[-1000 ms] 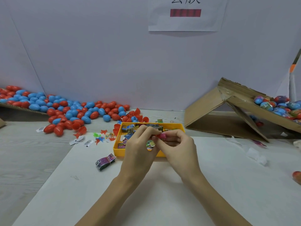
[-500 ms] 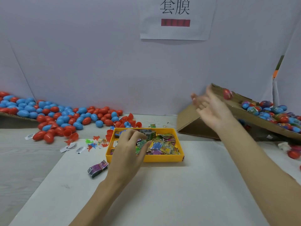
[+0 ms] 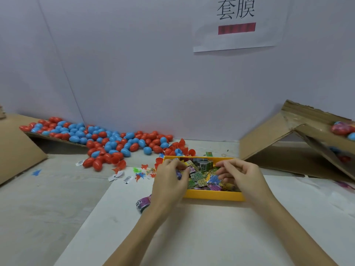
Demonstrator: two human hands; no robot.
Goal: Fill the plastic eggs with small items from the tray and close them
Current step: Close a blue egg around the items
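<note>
Both hands are hovering over the shallow yellow plastic tray (image 3: 211,195), which is sitting at the far edge of a white sheet (image 3: 192,237) in the middle of the scene. The tray is packed with small colourful printed packets (image 3: 199,177), green, purple, blue, all jumbled up. The left hand (image 3: 171,181) is reaching in at the tray's left end with its fingers curled down into the packets; can't tell if it's actually pinching one or just digging around. The right hand (image 3: 242,175) is sitting over the right half with fingers loosely bent, and it doesn't look like it's holding anything.

The big pile of red and blue plastic eggs (image 3: 107,139) is lying far left, spilling off a cardboard ramp (image 3: 17,146) onto the table, with a few open red egg halves (image 3: 180,144) just behind the tray. A loose purple packet (image 3: 144,203) is lying on the sheet just left of the left wrist. Tiny plastic toy figures (image 3: 142,172) are scattered left of the tray. Far right, a folded cardboard chute (image 3: 272,139) is holding some wrapped eggs (image 3: 342,128), blurry at the frame edge. A paper sign (image 3: 236,24) is hanging on the back wall.
</note>
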